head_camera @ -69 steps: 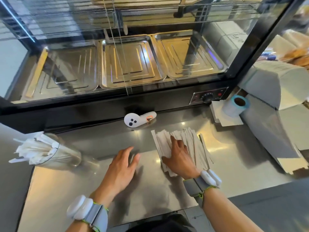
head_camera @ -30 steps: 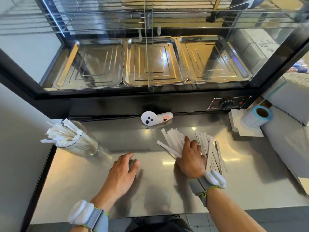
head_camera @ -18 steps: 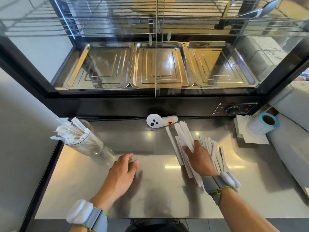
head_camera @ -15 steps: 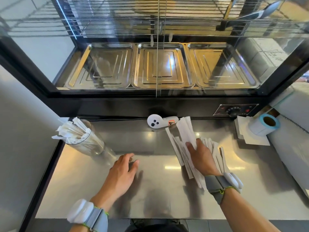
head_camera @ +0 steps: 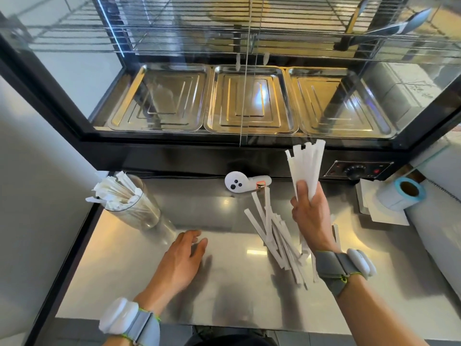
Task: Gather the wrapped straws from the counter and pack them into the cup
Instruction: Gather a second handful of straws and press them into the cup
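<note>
My right hand [head_camera: 310,216] is raised above the steel counter [head_camera: 224,295] and grips a bundle of white paper-wrapped straws [head_camera: 306,166] that fans upward. Below it a loose pile of wrapped straws [head_camera: 277,236] lies on the counter, partly hidden by my wrist. A clear cup [head_camera: 139,211] stands at the counter's far left, tilted in the wide view and filled with several wrapped straws. My left hand [head_camera: 183,260] rests flat on the counter, fingers apart, holding nothing, just right of the cup's base.
A white handheld device [head_camera: 243,182] lies at the back of the counter. A glass display case with three metal trays [head_camera: 249,101] rises behind. A blue-cored label roll [head_camera: 401,196] and white boxes stand at the right. A grey wall borders the left.
My right hand has closed on a bundle of straws and lifted it off the pile, up and to the right. My left hand has stayed flat on the counter.
</note>
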